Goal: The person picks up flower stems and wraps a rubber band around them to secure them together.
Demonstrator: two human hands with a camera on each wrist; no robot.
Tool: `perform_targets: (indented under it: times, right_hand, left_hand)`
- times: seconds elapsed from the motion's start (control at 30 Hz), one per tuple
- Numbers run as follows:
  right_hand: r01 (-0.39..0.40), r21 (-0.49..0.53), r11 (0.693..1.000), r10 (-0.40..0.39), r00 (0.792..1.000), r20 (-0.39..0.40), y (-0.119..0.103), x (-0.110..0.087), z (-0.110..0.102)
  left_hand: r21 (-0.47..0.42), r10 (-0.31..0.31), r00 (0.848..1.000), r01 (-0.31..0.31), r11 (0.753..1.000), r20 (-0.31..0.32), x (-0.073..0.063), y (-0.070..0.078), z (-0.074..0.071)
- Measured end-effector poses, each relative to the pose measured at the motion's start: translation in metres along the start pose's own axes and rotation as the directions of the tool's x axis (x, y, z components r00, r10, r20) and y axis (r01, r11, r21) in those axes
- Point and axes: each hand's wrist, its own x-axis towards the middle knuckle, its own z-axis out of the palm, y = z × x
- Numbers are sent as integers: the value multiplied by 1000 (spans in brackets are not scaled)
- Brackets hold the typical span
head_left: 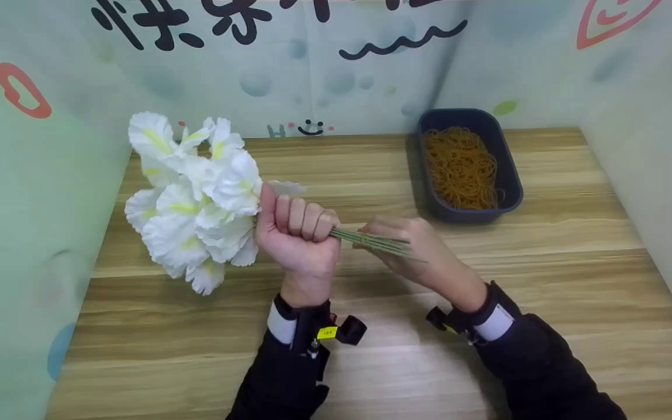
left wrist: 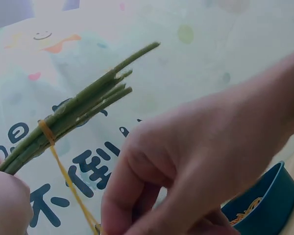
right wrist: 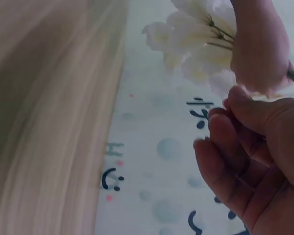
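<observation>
A bunch of white artificial flowers with yellow streaks (head_left: 193, 204) points left in the head view. My left hand (head_left: 301, 233) grips it in a fist just below the blooms. Its green stems (head_left: 380, 242) stick out of the fist toward the right. A yellow rubber band (left wrist: 66, 176) loops round these stems and is pulled taut away from them. The stretched end runs to the fingertips of my right hand (head_left: 423, 251), which pinches it. In the right wrist view, the right thumb and index finger meet, with the other fingers (right wrist: 220, 171) loosely bent.
A dark blue plastic box (head_left: 514, 186) stands at the back right, holding a heap of rubber bands (head_left: 461, 169). The wood-grain table (head_left: 155, 350) is bordered by printed fabric walls (head_left: 359, 99) at the back and sides.
</observation>
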Motion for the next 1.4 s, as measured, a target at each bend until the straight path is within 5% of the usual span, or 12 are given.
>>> perform_targets:
  times: [0.23,0.5,0.77,1.17,1.4]
  right_hand:
    - [132,-320,938,-98,988,119,-27,-3,16]
    - [124,-301,946,-128,992,7,-55,-11,8]
    - [137,-279,951,-184,971,-153,-54,-11,-6]
    - [23,-267,964,-113,938,-327,-29,-3,-28]
    - [-40,-240,970,-59,918,-391,-10,2,-38]
  left_hand:
    - [36,94,996,-94,995,-1,4,12,-2]
    - [258,233,972,-233,938,30,9,18,-2]
    - [359,265,964,-256,898,25,11,19,-7]
    - [422,175,984,-164,892,12,10,12,-16]
    - [361,-24,999,33,932,-29,7,9,-8]
